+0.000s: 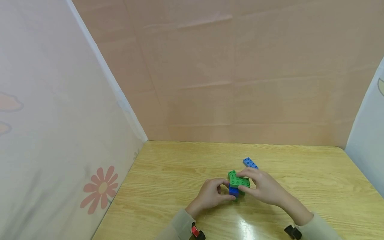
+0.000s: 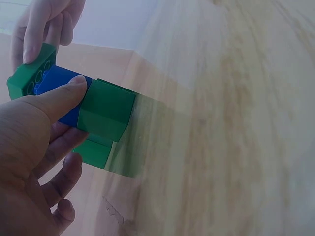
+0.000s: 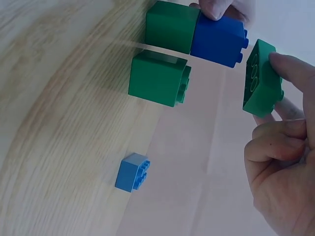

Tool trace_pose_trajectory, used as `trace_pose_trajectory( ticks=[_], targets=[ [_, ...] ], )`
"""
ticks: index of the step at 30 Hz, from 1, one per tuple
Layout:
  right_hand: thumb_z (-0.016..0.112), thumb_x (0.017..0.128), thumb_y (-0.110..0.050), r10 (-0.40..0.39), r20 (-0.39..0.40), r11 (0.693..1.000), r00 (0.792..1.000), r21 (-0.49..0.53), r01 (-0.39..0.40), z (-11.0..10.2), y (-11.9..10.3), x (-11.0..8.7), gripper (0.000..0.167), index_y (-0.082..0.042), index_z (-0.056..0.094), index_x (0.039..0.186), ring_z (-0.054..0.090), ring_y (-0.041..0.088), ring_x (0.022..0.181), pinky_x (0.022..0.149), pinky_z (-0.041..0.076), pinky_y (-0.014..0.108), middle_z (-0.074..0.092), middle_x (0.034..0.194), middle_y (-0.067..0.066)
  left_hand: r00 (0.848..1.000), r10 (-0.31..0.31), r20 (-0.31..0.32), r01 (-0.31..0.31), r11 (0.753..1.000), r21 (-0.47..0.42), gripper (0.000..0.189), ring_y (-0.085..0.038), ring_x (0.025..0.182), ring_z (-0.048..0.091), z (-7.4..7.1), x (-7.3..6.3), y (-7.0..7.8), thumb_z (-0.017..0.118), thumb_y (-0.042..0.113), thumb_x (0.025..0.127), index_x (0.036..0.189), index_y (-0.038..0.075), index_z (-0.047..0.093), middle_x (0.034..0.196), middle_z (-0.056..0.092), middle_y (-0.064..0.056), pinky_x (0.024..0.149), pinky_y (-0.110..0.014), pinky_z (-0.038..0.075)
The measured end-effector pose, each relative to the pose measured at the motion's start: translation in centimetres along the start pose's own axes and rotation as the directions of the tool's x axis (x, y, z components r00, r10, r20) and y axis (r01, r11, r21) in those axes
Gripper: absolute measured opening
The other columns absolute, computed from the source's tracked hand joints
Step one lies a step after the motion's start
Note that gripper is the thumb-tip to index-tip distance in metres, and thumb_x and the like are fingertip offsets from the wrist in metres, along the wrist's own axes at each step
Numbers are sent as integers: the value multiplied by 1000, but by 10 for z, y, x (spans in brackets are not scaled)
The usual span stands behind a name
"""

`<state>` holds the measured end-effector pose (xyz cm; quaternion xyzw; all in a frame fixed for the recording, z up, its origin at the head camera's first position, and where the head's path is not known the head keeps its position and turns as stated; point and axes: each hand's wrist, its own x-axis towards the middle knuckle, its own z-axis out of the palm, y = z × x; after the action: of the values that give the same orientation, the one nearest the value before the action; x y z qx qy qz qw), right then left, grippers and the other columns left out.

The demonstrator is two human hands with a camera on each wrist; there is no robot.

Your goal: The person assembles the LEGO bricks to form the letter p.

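It seems a screened-off booth. A brown backdrop [image 1: 240, 73] and pale sheet [image 1: 60, 86] (flower-printed) edge the wood-grain surface [image 1: 171, 163].

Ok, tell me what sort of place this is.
Probably a small screened-off tabletop workspace indoors: a wood-grain table stands between a creased tan backdrop and, on the left of the head view, a pale flower-printed sheet.

Blue blk [image 2: 60, 77] btwn L fingers [image 2: 61, 149]

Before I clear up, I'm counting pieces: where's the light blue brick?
In the head view, the light blue brick lies right of centre on the table, just beyond the right hand.
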<state>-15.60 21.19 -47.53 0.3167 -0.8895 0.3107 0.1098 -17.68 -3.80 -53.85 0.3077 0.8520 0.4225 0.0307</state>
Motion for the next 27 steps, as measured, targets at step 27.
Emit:
trace_pose_trajectory(
  ticks=[27],
  targets=[
    [84, 90, -24, -70, 46, 997, 996, -21, 71, 5, -9, -2, 31, -15, 74, 118, 65, 6, 95, 76, 60, 38, 67, 110, -11, 1000, 20, -19, -19, 1000, 18, 31, 2, 53, 41, 2, 1, -4, 89, 38, 83, 106, 25, 75, 93, 68, 20, 48, -17, 36]
  ],
)
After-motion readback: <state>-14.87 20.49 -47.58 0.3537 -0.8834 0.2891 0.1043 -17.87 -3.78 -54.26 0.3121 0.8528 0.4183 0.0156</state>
